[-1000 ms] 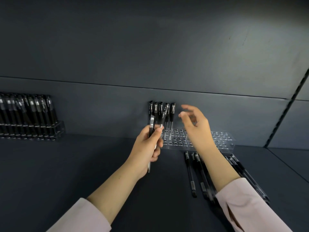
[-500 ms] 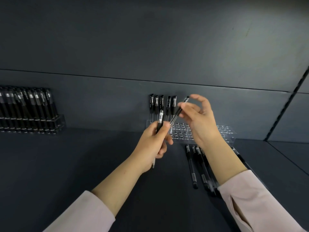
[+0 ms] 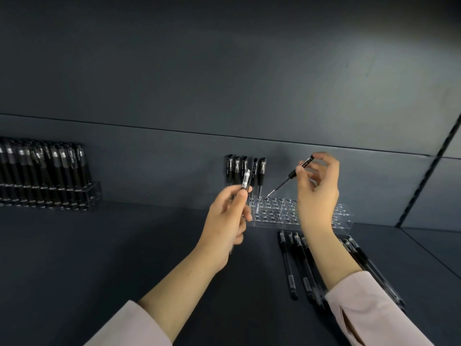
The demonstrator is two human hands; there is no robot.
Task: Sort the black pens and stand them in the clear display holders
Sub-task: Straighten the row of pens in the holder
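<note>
**penfan22:** ok so your right hand (image 3: 318,193) has a black pen (image 3: 289,176) pinched near its top end between thumb and fingertips, with the other fingers loosely curled. The pen's tilted, its upper end off to the right. Its tip points down-left at the top of the clear holder (image 3: 346,219), just right of the standing pens (image 3: 261,171). Honestly can't tell if the tip is in a hole or only touching the top.

**deskrat:** yep, and your left hand (image 3: 228,221) is wrapped round a second pen (image 3: 246,179). That one's roughly upright, with the clear cap end poking up past your thumb and the lower end peeking out under your palm. You've got it up off the bench (image 3: 124,245), just in front of the holder's left end.

**penfan22:** the standing pens are five black ones, upright at that left end, close to the dark back wall (image 3: 249,83).

**deskrat:** also loose pens (image 3: 287,265) lying flat on the bench just in front of the holder, some partly hidden under your right forearm. Far left, well apart from all this, there's a second holder (image 3: 93,193) packed with a row of pens (image 3: 45,168). Pale pink sleeves (image 3: 361,308) on both your arms.
</note>
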